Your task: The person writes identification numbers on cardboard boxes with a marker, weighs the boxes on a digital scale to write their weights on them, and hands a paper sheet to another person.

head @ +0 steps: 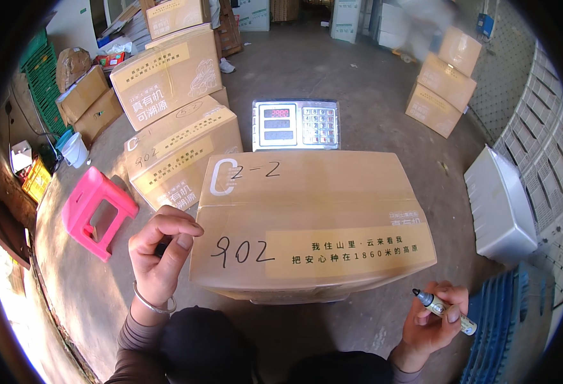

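A taped cardboard box (339, 192) with printed and handwritten marks on its top lies before me, on a scale whose lit display panel (296, 126) shows beyond the box's far edge. Beside the box's left edge, my left hand (164, 247) is closed around a small dark object, probably the marker's cap. To the right of the box's near corner, my right hand (433, 319) holds an uncapped black marker pen (442, 309), its tip pointing up and left.
Stacked cardboard boxes (166, 81) stand at the left, beside a pink plastic stool (101, 211). More boxes (442, 86) are piled at the back right. A white foam box (500, 206) and blue plastic crates (497, 326) line the right side. A blurred person (421, 24) is at the far right.
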A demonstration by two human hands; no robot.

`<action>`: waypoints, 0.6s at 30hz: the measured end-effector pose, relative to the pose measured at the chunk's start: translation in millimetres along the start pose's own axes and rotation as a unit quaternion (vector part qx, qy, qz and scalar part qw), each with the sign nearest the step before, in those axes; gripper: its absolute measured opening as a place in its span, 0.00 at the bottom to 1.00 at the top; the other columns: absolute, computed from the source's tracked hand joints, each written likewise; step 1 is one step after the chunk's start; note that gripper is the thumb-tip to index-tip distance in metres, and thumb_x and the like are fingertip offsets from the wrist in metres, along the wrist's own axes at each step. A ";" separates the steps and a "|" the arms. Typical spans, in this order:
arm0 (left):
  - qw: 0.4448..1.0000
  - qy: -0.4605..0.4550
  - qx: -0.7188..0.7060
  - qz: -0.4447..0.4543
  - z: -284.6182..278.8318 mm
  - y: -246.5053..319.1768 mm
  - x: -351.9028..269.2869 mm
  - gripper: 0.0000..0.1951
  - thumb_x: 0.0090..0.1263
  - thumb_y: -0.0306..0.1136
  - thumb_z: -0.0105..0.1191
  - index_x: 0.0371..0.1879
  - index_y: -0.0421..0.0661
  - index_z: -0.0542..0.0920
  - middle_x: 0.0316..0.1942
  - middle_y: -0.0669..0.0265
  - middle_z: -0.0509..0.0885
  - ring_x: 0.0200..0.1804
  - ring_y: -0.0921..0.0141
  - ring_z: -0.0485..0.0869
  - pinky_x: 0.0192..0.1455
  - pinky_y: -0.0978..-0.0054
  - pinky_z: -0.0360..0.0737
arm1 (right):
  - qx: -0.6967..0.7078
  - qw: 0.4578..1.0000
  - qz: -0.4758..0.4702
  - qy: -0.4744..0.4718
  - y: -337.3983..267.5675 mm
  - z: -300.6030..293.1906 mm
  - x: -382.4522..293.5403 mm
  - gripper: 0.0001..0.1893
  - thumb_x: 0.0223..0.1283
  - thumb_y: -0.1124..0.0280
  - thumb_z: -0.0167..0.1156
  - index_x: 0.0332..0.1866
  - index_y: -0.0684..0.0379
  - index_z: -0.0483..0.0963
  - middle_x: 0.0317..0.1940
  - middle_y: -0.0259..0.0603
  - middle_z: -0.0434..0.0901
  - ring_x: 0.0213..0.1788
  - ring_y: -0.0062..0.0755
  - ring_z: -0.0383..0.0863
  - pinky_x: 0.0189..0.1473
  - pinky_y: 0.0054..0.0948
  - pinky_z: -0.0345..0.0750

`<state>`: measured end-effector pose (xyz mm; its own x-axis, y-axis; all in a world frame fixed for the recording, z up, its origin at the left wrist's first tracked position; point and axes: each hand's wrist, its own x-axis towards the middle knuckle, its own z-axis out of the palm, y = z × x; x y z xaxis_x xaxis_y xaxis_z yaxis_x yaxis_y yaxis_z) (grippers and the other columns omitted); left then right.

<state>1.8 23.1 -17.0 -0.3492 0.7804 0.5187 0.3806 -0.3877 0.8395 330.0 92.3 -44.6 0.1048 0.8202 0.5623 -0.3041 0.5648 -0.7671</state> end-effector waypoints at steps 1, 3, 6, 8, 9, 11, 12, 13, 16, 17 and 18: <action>1.000 -0.004 0.002 0.002 -0.7 1.9 0.5 0.05 0.61 0.20 0.48 0.32 0.37 0.78 0.34 0.62 0.78 0.38 0.73 0.75 0.44 0.78 0.71 | 0.015 1.000 -0.006 0.011 -0.6 -2.6 -0.9 0.23 0.59 0.50 0.54 0.34 0.65 0.67 0.18 0.38 0.67 0.14 0.16 0.59 0.18 0.15 0.57; 1.000 -0.002 0.022 0.017 -1.1 5.4 0.3 0.04 0.61 0.21 0.49 0.32 0.37 0.78 0.33 0.62 0.78 0.37 0.73 0.75 0.43 0.78 0.71 | -0.002 0.999 -0.009 0.038 0.8 -5.8 3.7 0.23 0.60 0.51 0.53 0.41 0.66 0.69 0.23 0.43 0.73 0.16 0.17 0.64 0.20 0.15 0.61; 0.999 -0.004 0.049 -0.010 -12.7 2.5 -0.2 0.05 0.64 0.24 0.46 0.32 0.38 0.77 0.32 0.63 0.79 0.30 0.78 0.71 0.34 0.83 0.68 | -0.107 0.986 -0.070 0.104 12.3 -16.9 20.4 0.21 0.63 0.57 0.53 0.49 0.66 0.68 0.33 0.47 0.79 0.23 0.22 0.73 0.27 0.17 0.71; 0.995 0.017 0.094 -0.037 -13.7 -2.6 2.3 0.08 0.67 0.28 0.45 0.36 0.39 0.77 0.29 0.68 0.78 0.20 0.84 0.63 0.23 0.87 0.60 | -0.268 0.956 -0.032 0.115 37.9 -55.4 34.3 0.19 0.65 0.66 0.51 0.58 0.62 0.64 0.43 0.50 0.79 0.33 0.28 0.79 0.38 0.22 0.76; 0.995 0.015 0.093 -0.037 -13.7 -10.5 2.2 0.08 0.67 0.28 0.45 0.36 0.39 0.77 0.29 0.68 0.78 0.20 0.84 0.63 0.23 0.87 0.60 | -0.230 0.966 0.010 0.119 52.9 -72.3 41.2 0.17 0.65 0.69 0.50 0.57 0.61 0.64 0.43 0.49 0.78 0.35 0.29 0.79 0.41 0.24 0.77; 0.979 0.028 0.123 -0.160 -23.5 -30.7 -2.0 0.09 0.68 0.30 0.47 0.40 0.39 0.78 0.25 0.74 0.75 0.19 0.85 0.61 0.22 0.87 0.58 | -0.142 0.978 0.098 0.114 90.0 -111.6 56.2 0.16 0.65 0.71 0.50 0.57 0.59 0.64 0.43 0.47 0.78 0.39 0.30 0.79 0.45 0.25 0.76; 0.978 0.018 0.142 -0.152 -29.8 -44.3 -7.1 0.11 0.69 0.33 0.48 0.43 0.40 0.78 0.23 0.77 0.73 0.18 0.86 0.60 0.20 0.87 0.58 | -0.090 0.980 0.143 0.105 110.4 -126.6 61.3 0.16 0.65 0.70 0.50 0.57 0.58 0.64 0.44 0.46 0.77 0.42 0.29 0.78 0.45 0.25 0.75; 0.978 0.014 0.138 -0.157 -31.6 -47.4 -10.6 0.11 0.69 0.33 0.48 0.43 0.40 0.78 0.23 0.77 0.73 0.18 0.86 0.60 0.20 0.87 0.58 | -0.020 0.970 0.203 0.129 125.1 -126.6 66.9 0.13 0.65 0.75 0.49 0.53 0.59 0.65 0.46 0.48 0.77 0.43 0.29 0.78 0.46 0.25 0.76; 0.965 0.020 0.122 -0.232 -33.7 -57.2 -19.5 0.15 0.70 0.38 0.47 0.46 0.38 0.77 0.24 0.75 0.76 0.15 0.86 0.61 0.16 0.87 0.57 | 0.086 0.936 0.327 0.098 177.4 -128.3 57.4 0.14 0.65 0.67 0.50 0.53 0.59 0.65 0.43 0.40 0.76 0.45 0.28 0.77 0.47 0.26 0.76; 0.964 0.012 0.113 -0.239 -32.9 -61.0 -21.1 0.15 0.70 0.38 0.47 0.46 0.38 0.77 0.24 0.75 0.76 0.15 0.86 0.61 0.16 0.87 0.57 | 0.074 0.936 0.327 0.104 174.9 -131.8 54.8 0.14 0.65 0.67 0.50 0.53 0.59 0.65 0.43 0.40 0.76 0.45 0.28 0.77 0.47 0.26 0.76; 0.962 0.005 0.110 -0.249 -34.0 -63.4 -23.4 0.16 0.70 0.38 0.47 0.47 0.38 0.77 0.24 0.75 0.76 0.14 0.86 0.61 0.15 0.87 0.56 | 0.092 0.923 0.364 0.090 170.7 -123.6 52.2 0.14 0.66 0.64 0.50 0.53 0.58 0.65 0.43 0.38 0.75 0.46 0.27 0.76 0.47 0.26 0.75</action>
<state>-43.3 12.8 -76.9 -0.5427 0.8375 0.0636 0.3355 0.1468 0.9305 400.6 242.7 -184.4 -0.0393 0.9873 -0.1537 -0.5098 -0.1521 -0.8467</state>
